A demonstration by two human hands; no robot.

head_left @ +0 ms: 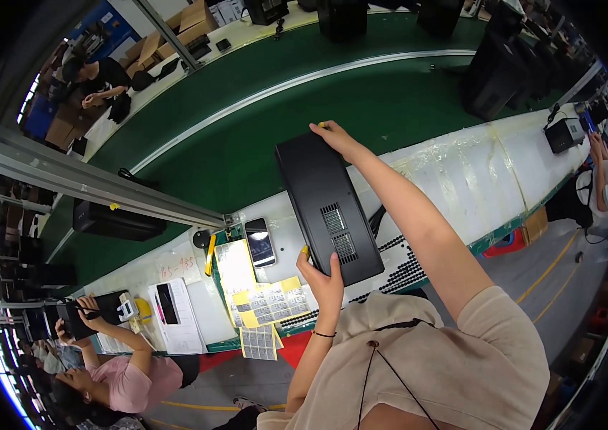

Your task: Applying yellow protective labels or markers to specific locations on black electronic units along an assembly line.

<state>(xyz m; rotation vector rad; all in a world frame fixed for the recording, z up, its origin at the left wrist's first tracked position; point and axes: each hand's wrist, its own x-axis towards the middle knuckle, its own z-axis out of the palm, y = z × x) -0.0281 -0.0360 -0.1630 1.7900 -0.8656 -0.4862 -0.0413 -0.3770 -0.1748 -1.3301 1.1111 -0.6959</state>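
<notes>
Both my hands are on a black box-shaped device [325,193] with two slotted vent panels on its upper face. It lies slanted across the white work ledge [447,165] and the edge of the green conveyor belt. My left hand [324,282] grips its near end, thumb on the face beside the lower vent. At the far end, my right hand [338,139] curls its fingers over the corner. Yellow covers show on fingertips of both hands. Sheets of printed labels [275,301] lie left of the device, and rows of small black dots [398,264] lie to its right.
A smartphone [259,242] and a yellow cutter knife [210,255] lie left of the device. A metal post [139,192] slants over the ledge. More black units [494,75] stand on the green belt [404,89]. Co-workers sit at left, far left and right.
</notes>
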